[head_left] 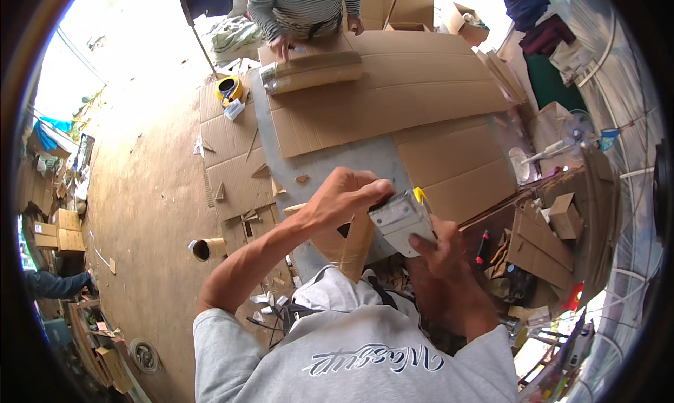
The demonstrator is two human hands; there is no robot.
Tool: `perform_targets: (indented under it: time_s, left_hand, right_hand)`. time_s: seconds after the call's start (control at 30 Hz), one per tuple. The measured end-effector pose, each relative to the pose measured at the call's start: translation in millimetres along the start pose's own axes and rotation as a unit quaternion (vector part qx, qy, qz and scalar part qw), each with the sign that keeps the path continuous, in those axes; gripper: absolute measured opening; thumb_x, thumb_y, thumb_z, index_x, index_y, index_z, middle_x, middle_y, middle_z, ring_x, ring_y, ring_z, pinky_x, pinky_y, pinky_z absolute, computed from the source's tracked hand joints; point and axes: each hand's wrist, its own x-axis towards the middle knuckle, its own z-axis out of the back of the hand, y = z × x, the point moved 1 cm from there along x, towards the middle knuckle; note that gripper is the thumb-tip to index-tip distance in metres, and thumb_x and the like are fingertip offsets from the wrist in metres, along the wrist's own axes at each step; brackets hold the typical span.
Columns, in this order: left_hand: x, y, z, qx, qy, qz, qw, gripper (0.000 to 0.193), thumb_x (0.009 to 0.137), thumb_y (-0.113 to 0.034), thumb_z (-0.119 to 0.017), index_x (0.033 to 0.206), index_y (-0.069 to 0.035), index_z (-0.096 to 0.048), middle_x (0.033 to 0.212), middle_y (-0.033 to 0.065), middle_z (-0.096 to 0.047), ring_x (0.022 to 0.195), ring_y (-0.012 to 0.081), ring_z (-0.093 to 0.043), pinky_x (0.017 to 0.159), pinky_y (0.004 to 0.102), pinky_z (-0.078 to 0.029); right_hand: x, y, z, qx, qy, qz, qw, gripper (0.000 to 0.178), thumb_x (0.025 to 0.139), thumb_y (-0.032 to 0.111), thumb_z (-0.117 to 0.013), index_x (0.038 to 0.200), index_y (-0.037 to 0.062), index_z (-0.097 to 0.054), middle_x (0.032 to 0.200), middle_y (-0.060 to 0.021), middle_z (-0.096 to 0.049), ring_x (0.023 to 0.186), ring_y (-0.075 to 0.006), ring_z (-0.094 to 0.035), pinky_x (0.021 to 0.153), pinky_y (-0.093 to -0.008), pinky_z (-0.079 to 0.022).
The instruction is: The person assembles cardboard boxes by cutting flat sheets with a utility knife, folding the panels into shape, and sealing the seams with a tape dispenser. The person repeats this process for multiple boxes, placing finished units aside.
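Note:
In front of my chest, my right hand (444, 247) grips a grey-white boxy object (402, 222) with dark spots on its face and a bit of yellow at its upper edge. I cannot tell its kind. My left hand (349, 196) is closed with the thumb by the object's upper left corner; what its fingers pinch is hidden. Below my left wrist is a folded piece of brown cardboard (345, 247) near my lap. Past my hands, a large cardboard sheet (393, 97) lies across the grey work surface (354, 168).
A person in a striped top (302, 10) stands at the far side, one hand on a rolled cardboard bundle (312, 73). Yellow tape (228, 88) lies at the far left. A cardboard tube (208, 248) stands on the floor. A fan (576, 129) and cardboard scraps (540, 241) are at the right.

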Motion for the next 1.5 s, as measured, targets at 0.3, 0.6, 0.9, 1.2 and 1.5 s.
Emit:
perform_targets:
  time_s: [0.3,0.6,0.9,1.2,1.5]
  left_hand:
    - [20,7,34,0.136,-0.142,-0.019,0.980,0.018,0.097,-0.015,-0.079,0.095,0.003,-0.081,0.079,0.0071,-0.077,0.075,0.0090,-0.070,0.073,0.0275,-0.058]
    - [34,19,105,0.305,-0.190,0.053,0.932,0.029,0.094,-0.020,-0.075,0.075,0.002,-0.077,0.064,0.0090,-0.070,0.061,0.0133,-0.064,0.061,0.0339,-0.054]
    - [31,115,111,0.557,0.001,0.108,0.824,0.032,0.091,-0.027,-0.074,0.087,0.004,-0.077,0.079,0.0168,-0.076,0.079,0.0264,-0.077,0.074,0.0409,-0.061]
    - [-49,25,26,0.486,-0.116,-0.111,0.859,0.052,0.088,-0.013,-0.075,0.138,-0.004,-0.067,0.138,0.0197,-0.064,0.134,0.0350,-0.060,0.113,0.0481,-0.048]
    - [-61,50,-56,0.637,-0.199,-0.042,0.743,0.105,0.072,-0.042,-0.083,0.158,0.002,-0.040,0.158,0.0216,-0.043,0.153,0.0375,-0.033,0.131,0.0560,-0.009]
  right_hand:
    - [2,24,16,0.163,0.155,-0.254,0.941,0.045,0.104,0.040,-0.068,0.105,-0.0052,-0.072,0.088,-0.0057,-0.073,0.079,-0.0100,-0.064,0.070,-0.0288,-0.051]
    - [-17,12,25,0.261,0.183,-0.377,0.870,0.048,0.107,0.041,-0.062,0.109,-0.0051,-0.074,0.094,-0.0065,-0.074,0.082,-0.0113,-0.066,0.074,-0.0280,-0.052]
    - [-24,-22,10,0.276,0.197,-0.427,0.838,0.055,0.105,0.046,-0.063,0.108,-0.0075,-0.074,0.095,-0.0095,-0.074,0.083,-0.0152,-0.068,0.076,-0.0301,-0.053]
    - [-11,-42,2,0.338,0.240,-0.399,0.818,0.064,0.103,0.052,-0.063,0.112,-0.0106,-0.072,0.096,-0.0186,-0.075,0.079,-0.0235,-0.074,0.069,-0.0341,-0.058]
    - [-27,-49,5,0.339,0.227,-0.341,0.847,0.060,0.104,0.052,-0.061,0.112,-0.0063,-0.073,0.098,-0.0163,-0.075,0.083,-0.0206,-0.073,0.072,-0.0318,-0.058]
